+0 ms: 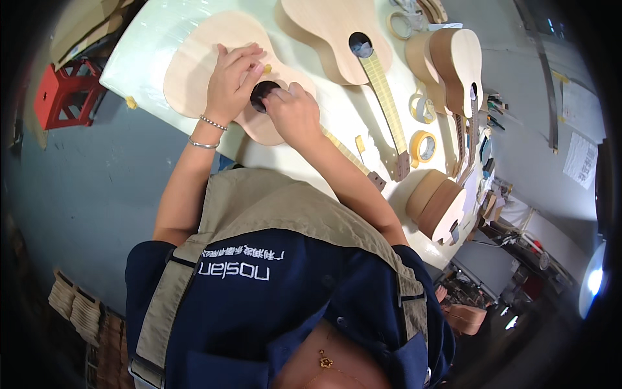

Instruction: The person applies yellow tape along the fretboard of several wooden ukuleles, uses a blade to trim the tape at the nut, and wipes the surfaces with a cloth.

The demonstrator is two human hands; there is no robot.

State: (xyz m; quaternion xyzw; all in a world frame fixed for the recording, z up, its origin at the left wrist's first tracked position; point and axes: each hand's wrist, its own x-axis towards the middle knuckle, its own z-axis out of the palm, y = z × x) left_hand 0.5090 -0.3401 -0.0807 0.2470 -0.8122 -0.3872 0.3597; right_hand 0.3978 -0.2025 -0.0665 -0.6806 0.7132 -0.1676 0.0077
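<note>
An unfinished pale wooden guitar [197, 55] lies face up on the table in front of me, its taped neck toward the lower right. My left hand [232, 83] rests over the guitar's top beside the sound hole [259, 102], fingers stretched out. A small yellow piece [267, 68] shows by its fingertips; whether they touch it I cannot tell. At the hole's right edge is my right hand [293, 115], its fingers curled together and partly reaching inside. What they pinch, if anything, is hidden.
A second unfinished guitar [317, 32] lies to the right on the white table [146, 58]. Farther right stand more guitar bodies [457, 65], tape rolls [424, 147] and a small wooden body [437, 201]. A red stool [55, 97] stands at the far left.
</note>
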